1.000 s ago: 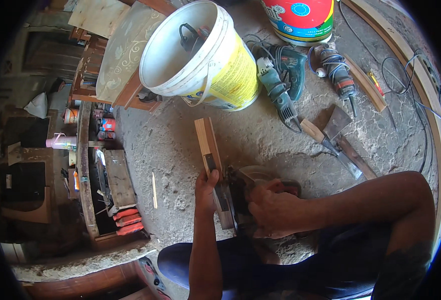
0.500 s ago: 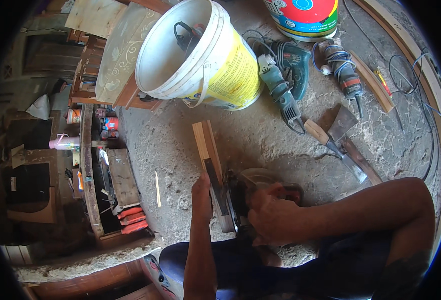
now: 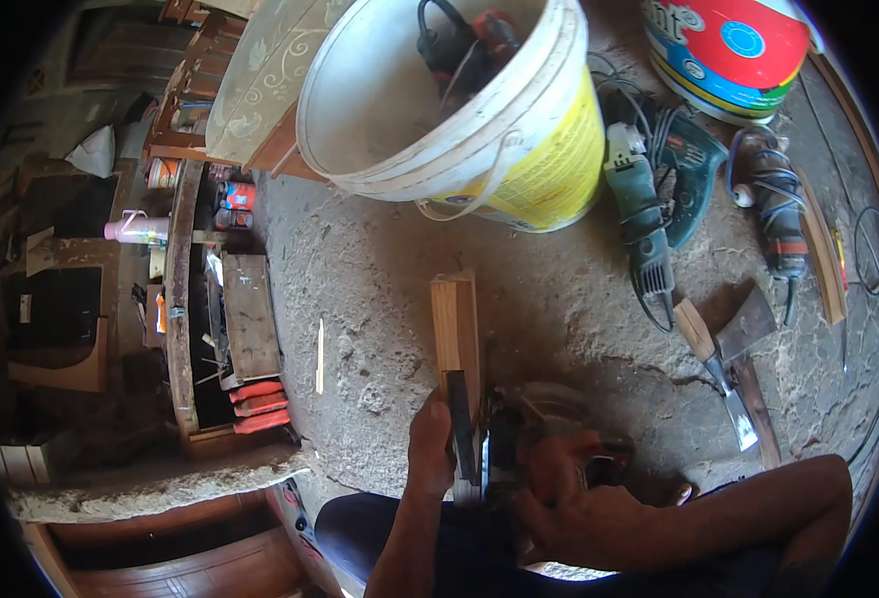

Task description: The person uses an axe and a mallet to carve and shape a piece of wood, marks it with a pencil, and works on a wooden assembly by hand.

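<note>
My left hand (image 3: 431, 447) is closed on a pale wooden block (image 3: 452, 324) that points away from me over the floor. A dark flat bar (image 3: 461, 427) lies along the near part of the block, by my left fingers. To the right of the wood, my right hand (image 3: 587, 513) is wrapped around the handle of a red and dark circular saw (image 3: 544, 404). The saw's metal edge sits close against the right side of the block. My hand and the shadow hide much of the saw's near side, and I cannot tell whether its blade touches the wood.
A white and yellow bucket (image 3: 379, 149) holding tools stands ahead. To its right lie corded power tools (image 3: 649, 254), a chisel (image 3: 723, 384), a hatchet (image 3: 745, 327) and a paint bucket (image 3: 723, 50). A wooden rack (image 3: 182, 329) with red-handled tools is at left.
The view has shifted, so the bucket and tools appear larger and further right. The wood now points more straight ahead. Both hands keep their holds.
</note>
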The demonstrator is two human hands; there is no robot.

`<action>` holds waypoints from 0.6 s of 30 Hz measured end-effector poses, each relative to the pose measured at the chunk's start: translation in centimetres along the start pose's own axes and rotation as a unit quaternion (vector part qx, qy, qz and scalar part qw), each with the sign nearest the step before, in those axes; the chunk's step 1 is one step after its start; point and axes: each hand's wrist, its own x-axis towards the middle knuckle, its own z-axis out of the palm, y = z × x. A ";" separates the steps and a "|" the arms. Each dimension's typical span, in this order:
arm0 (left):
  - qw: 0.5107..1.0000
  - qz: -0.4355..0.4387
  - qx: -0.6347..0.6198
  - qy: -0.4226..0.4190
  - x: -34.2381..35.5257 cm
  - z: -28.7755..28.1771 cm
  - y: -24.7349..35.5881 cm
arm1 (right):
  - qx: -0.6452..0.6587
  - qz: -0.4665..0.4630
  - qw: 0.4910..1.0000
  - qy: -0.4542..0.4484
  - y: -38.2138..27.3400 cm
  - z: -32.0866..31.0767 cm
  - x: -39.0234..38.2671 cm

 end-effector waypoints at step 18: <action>0.994 -0.036 -0.097 -0.045 0.3 -0.1 0.4 | -0.062 0.013 0.998 0.015 -0.4 -1.0 0.1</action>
